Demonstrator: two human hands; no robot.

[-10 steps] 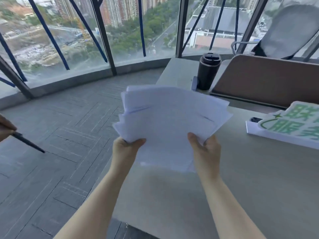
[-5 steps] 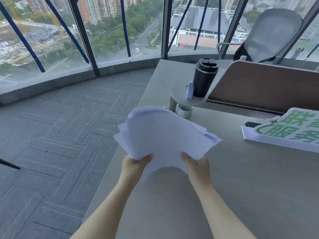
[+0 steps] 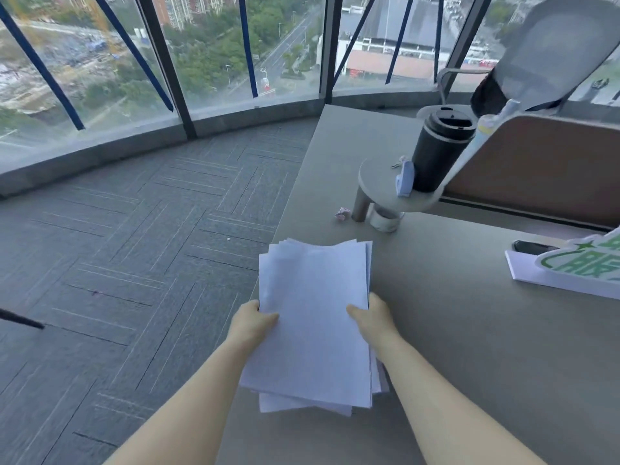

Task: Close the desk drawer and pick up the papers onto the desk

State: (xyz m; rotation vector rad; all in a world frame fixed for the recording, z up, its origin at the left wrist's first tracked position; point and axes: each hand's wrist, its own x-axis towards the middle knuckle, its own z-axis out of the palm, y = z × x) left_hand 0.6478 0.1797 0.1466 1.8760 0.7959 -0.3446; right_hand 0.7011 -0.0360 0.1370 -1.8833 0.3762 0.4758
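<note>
A stack of white papers (image 3: 315, 317) lies roughly flat at the left edge of the grey desk (image 3: 469, 347), its left side reaching slightly past the desk's edge. My left hand (image 3: 251, 322) grips the stack's left side with the thumb on top. On the stack's right side sits my right hand (image 3: 372, 318), thumb pressed on the top sheet. The sheets are slightly fanned at the near end. No drawer is visible in this view.
A black travel mug (image 3: 439, 149) stands on a small raised shelf (image 3: 379, 182) beside a brown partition (image 3: 543, 176). A tape roll (image 3: 385, 218) and a crumpled wrapper (image 3: 342, 214) lie beneath. A white-green sign (image 3: 577, 266) sits right. Grey carpet (image 3: 134, 246) lies left; an office chair (image 3: 550, 52) stands behind.
The papers came down from a raised, curved hold in front of me to lie flat and squared on the desk's left edge. Both hands shifted to the stack's sides.
</note>
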